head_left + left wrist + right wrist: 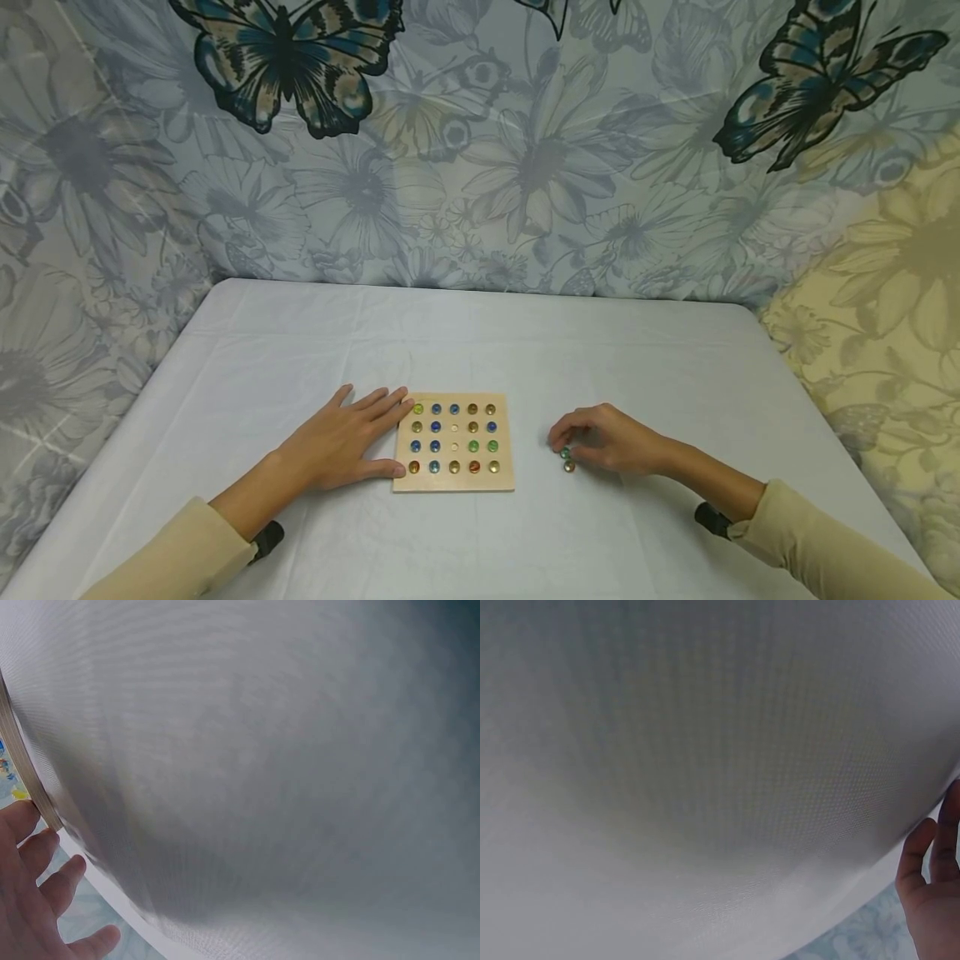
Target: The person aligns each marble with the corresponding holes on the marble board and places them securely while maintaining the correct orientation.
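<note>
Two loose marbles (566, 458), one greenish and one amber, lie touching each other on the tabletop (645, 358) right at the fingertips of the right hand (603, 440). That hand arches over them with its fingers curled down toward the greenish one; the head view is too small to tell whether the fingertips pinch it or only touch it. The right wrist view shows only the edge of the hand (934, 889) against white cloth and adds nothing on this.

Just to the left of the right hand, between the two hands, lies a square wooden board (453, 442) with rows of small pits. Most pits hold marbles in blue, green, amber and yellow; two pits in the middle column look pale and bare.

The left hand (341, 442) lies flat on the tabletop, fingers straight and slightly spread, holding nothing. Its fingertips and thumb touch the board's left edge. In the left wrist view the same hand (34, 900) shows with its fingers extended on the cloth.

Both forearms wear cream sleeves (825, 542), with a dark strap at each wrist. Beyond the hands, the white-covered tabletop runs to a hanging cloth backdrop (480, 150) printed with pale flowers and large dark butterflies.
</note>
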Demonstrator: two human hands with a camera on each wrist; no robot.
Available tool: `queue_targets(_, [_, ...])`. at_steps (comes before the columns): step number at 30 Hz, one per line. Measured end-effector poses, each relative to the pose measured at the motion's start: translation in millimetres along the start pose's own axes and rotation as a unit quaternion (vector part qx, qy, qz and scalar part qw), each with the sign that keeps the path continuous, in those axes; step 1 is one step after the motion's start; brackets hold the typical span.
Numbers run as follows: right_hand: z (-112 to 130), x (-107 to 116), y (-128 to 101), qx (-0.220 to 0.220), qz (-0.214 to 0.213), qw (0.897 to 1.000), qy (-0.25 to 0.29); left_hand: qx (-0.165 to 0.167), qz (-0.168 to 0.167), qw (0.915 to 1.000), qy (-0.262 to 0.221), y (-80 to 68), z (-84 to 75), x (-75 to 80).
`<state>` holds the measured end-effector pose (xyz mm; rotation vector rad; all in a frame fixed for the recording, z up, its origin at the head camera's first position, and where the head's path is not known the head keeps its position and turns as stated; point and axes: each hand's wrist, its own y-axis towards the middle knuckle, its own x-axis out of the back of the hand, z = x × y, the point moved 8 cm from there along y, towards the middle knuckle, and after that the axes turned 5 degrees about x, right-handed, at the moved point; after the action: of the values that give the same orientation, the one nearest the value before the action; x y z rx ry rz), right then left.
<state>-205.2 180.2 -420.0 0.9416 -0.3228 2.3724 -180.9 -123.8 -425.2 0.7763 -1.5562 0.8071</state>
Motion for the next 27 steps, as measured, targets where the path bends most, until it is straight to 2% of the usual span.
queue_targets(10, [1, 2, 5, -0.007, -0.003, 1.000, -0.015, 0.000, -0.001, 1.0000, -0.001, 0.0, -0.4, 0.8])
queue_targets(17, [4, 4, 9, 0.005, -0.007, 1.000, -0.014, 0.002, 0.004, 1.0000, -0.005, 0.3, 0.0, -0.7])
queue_targets(27, [11, -1, 21, 0.013, -0.010, 1.000, 0.008, 0.003, 0.005, 1.0000, -0.005, 0.2, -0.5, -0.8])
